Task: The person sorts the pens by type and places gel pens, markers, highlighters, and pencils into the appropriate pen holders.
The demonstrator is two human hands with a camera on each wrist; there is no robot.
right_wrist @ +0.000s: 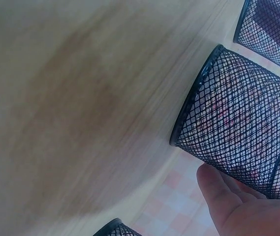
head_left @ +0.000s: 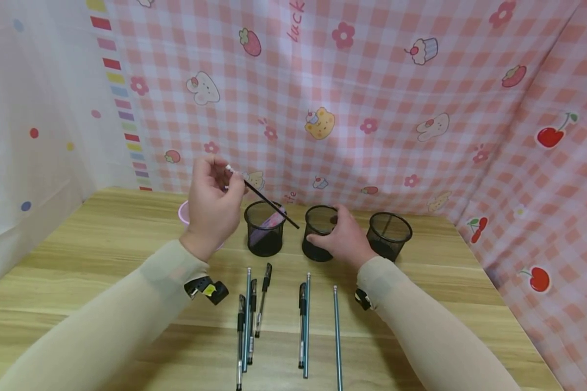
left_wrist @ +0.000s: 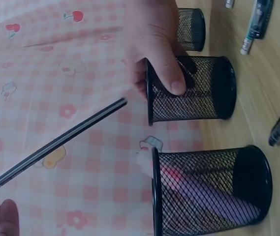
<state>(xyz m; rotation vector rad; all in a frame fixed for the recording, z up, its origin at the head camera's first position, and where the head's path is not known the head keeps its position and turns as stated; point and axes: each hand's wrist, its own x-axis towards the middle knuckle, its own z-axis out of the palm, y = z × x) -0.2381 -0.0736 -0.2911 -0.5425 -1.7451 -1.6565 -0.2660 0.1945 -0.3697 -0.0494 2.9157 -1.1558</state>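
Observation:
My left hand (head_left: 215, 206) pinches a dark, slim pencil (head_left: 272, 203) near its whitish end, above the table. The pencil slants down to the right, its far tip between two black mesh pen cups and clear of both rims in the left wrist view. My right hand (head_left: 344, 236) grips the middle mesh pen cup (head_left: 318, 252), thumb on the near side and fingers around the far side. That cup stands upright on the table. Beside it on the left is another mesh pen cup (head_left: 265, 247) with a purple-pink item (head_left: 269, 225) leaning inside.
A third mesh cup (head_left: 390, 233) stands at the right. Behind my left hand, a pink container (head_left: 183, 213) is mostly hidden. Several black pens (head_left: 263, 298) and teal pencils (head_left: 337, 331) lie on the wooden table (head_left: 435, 288) in front. A checked cloth (head_left: 293, 108) hangs behind.

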